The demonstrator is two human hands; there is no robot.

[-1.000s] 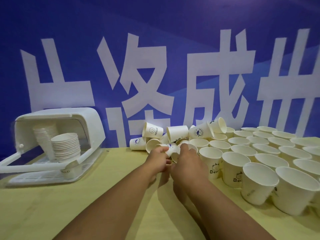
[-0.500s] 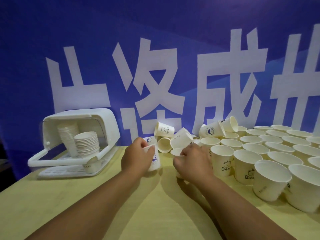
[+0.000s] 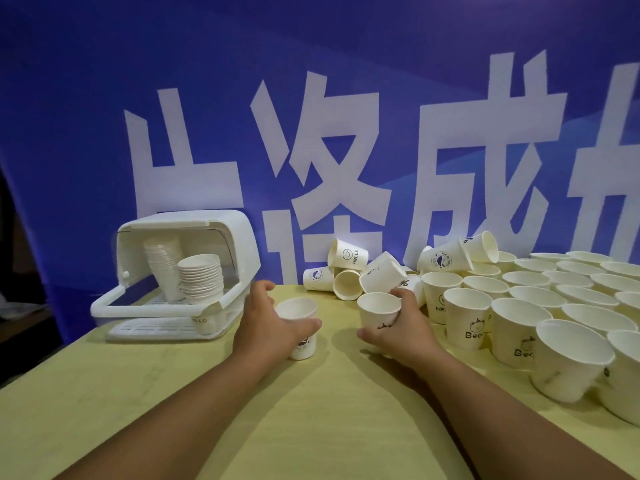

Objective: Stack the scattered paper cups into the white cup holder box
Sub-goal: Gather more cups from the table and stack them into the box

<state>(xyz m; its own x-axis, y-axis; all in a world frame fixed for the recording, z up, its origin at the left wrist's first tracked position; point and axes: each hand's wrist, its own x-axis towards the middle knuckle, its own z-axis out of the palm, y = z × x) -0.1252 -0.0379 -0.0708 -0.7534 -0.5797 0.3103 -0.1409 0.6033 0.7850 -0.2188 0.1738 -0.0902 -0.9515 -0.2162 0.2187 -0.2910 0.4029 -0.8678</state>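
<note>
So: one upright cup (image 3: 298, 309) sits in my left hand (image 3: 273, 329), fingers curled round it. My right hand (image 3: 403, 329) grips a second cup (image 3: 378, 308) likewise, near the loose pile (image 3: 349, 271). Well left, the white cup holder box (image 3: 194, 221) stands open. I'd nest them rim-level, without squeezing, then carry.

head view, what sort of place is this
Likely an event or exhibition stand rather than a home: a big blue banner with large white characters backs the table, which holds dozens of paper cups and a white cup holder box.
</note>
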